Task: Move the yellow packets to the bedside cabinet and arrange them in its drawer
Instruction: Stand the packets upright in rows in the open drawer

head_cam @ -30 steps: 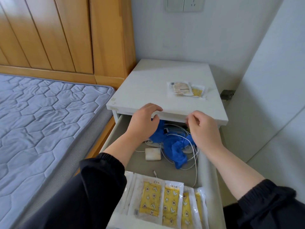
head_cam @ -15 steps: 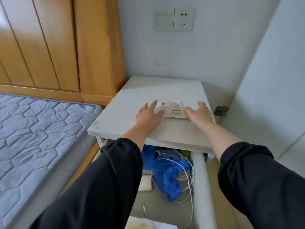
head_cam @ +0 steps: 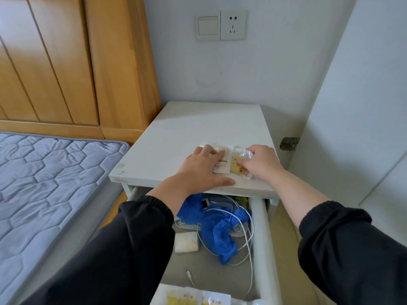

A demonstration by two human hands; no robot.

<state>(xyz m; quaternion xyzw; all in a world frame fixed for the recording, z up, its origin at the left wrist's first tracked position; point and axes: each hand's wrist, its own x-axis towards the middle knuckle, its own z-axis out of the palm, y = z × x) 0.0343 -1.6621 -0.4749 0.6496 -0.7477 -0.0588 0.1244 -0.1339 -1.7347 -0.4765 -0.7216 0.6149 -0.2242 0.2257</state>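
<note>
Left hand (head_cam: 202, 170) flat, fingers straight — pressing down; right hand (head_cam: 262, 164) curled beside it, fingertips pinching.

Soft, even daylight; a faint shadow falls right of the bedside cabinet (head_cam: 198, 128). Wide-angle distortion bends lines far from it.

Yellow packets (head_cam: 176, 300) carry print, unreadable.

You have open room over the rear of the cabinet top (head_cam: 209, 119). In the open drawer (head_cam: 262, 238), blue cloth (head_cam: 220, 234) and tangled white cables (head_cam: 250, 256) crowd the back; bare grey floor lies between them and the front packets (head_cam: 193, 298).
</note>
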